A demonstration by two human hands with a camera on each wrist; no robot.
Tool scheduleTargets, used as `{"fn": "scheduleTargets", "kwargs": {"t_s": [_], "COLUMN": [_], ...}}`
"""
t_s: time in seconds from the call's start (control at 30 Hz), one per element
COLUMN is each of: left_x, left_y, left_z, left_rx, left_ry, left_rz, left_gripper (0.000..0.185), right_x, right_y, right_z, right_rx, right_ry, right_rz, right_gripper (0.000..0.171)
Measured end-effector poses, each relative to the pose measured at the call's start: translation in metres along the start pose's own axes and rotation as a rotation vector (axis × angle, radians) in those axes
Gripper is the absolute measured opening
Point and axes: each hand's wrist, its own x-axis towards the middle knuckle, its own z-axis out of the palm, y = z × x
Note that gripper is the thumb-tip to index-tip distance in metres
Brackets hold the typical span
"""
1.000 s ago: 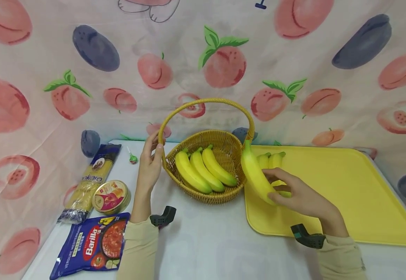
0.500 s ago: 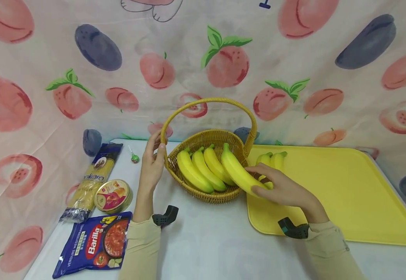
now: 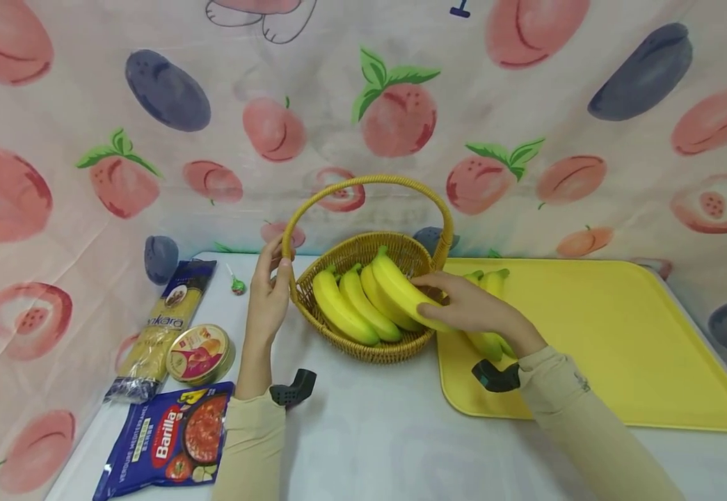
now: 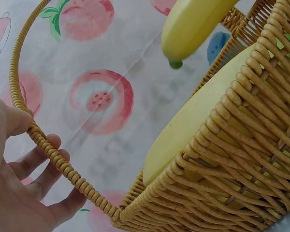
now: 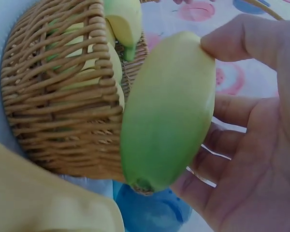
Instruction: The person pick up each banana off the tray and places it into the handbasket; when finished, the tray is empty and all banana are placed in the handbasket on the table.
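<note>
A wicker basket (image 3: 376, 355) with a tall arched handle (image 3: 366, 179) stands in the middle of the head view. My left hand (image 3: 267, 299) holds the foot of that handle on its left side, thumb in front and fingers behind in the left wrist view. Several yellow bananas (image 3: 342, 309) lie side by side inside the basket. With thumb and fingers my right hand (image 3: 472, 306) pinches another banana (image 3: 401, 285) near its lower end. In the right wrist view this banana (image 5: 169, 111) tilts over the basket's right rim. Whether it touches the others cannot be told.
A yellow tray (image 3: 601, 341) lies right of the basket, with bananas (image 3: 494, 282) at its left edge, partly behind my right hand. On the left are a spaghetti pack (image 3: 169, 320), a round tin (image 3: 199, 353), a blue Barilla pouch (image 3: 165, 442) and a green lollipop (image 3: 238, 284).
My right hand has carried its banana leftward from above the tray's edge to over the basket, beside the other bananas. The left hand keeps its hold on the handle.
</note>
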Motion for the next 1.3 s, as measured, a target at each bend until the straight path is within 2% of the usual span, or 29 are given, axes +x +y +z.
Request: {"fn": "scheduleTargets", "kwargs": {"t_s": [0.3,0.57,0.77,0.93,1.07,1.3], "left_x": [-0.003,-0.005,-0.004,-0.003,-0.003,-0.003], "left_y": [-0.002,-0.003,-0.003,-0.001,-0.001,-0.001], "left_z": [-0.001,-0.001,0.000,0.001,0.002,0.000], "left_rx": [0.009,0.008,0.013,0.011,0.010,0.015], "left_ry": [-0.005,-0.009,-0.007,-0.005,-0.007,0.000], "left_rz": [0.000,-0.010,-0.003,-0.004,-0.002,-0.016], "left_gripper": [0.038,0.039,0.039,0.039,0.039,0.040], "right_x": [0.029,0.055,0.070,0.074,0.072,0.059], "right_y": [-0.014,-0.026,-0.030,-0.034,-0.036,-0.029], "right_z": [0.007,0.024,0.038,0.044,0.044,0.038], "right_rx": [-0.044,-0.070,-0.117,-0.125,-0.082,-0.037], "right_ry": [-0.063,-0.128,-0.128,-0.144,-0.157,-0.096], "right_rz": [0.019,0.043,0.061,0.082,0.107,0.013], "right_gripper": [0.053,0.051,0.048,0.052,0.055,0.053]}}
